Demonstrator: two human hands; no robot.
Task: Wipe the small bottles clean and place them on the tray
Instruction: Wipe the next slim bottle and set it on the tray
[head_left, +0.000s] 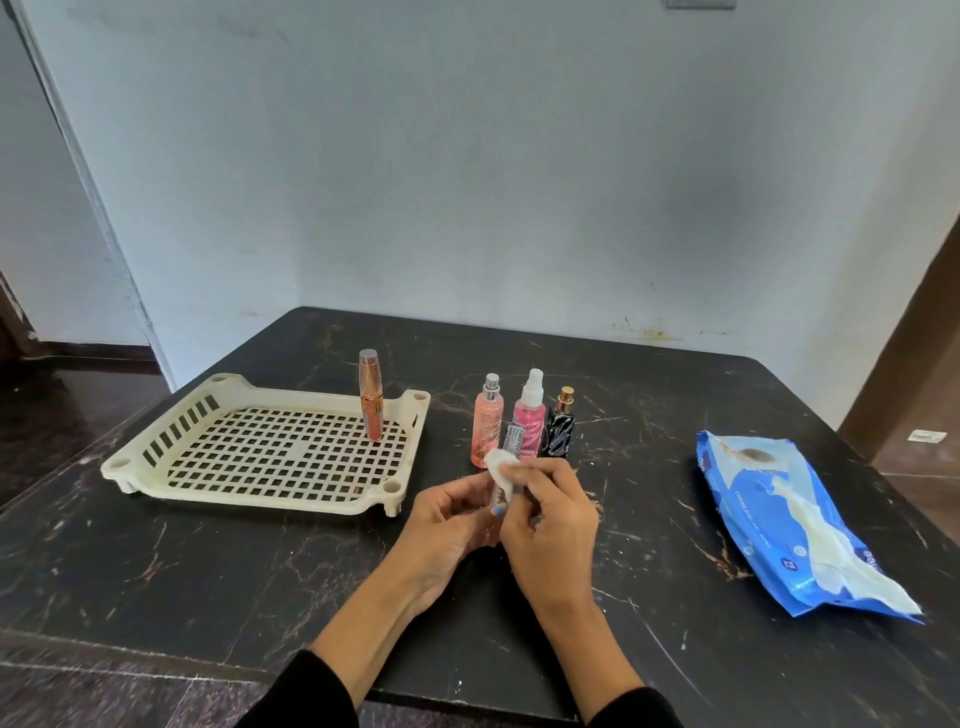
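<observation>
On a dark marbled table (260, 571), a cream slotted tray (156, 462) at left holds one upright copper tube (371, 395); at centre, the left hand (447, 525) curls round a small clear bottle (511, 441) while the right hand (550, 514) pinches a white wipe (500, 463) against it — best turned slowly for full coverage; behind stand three unwiped bottles (530, 415); far right lies a blue wipes packet (769, 519).
</observation>
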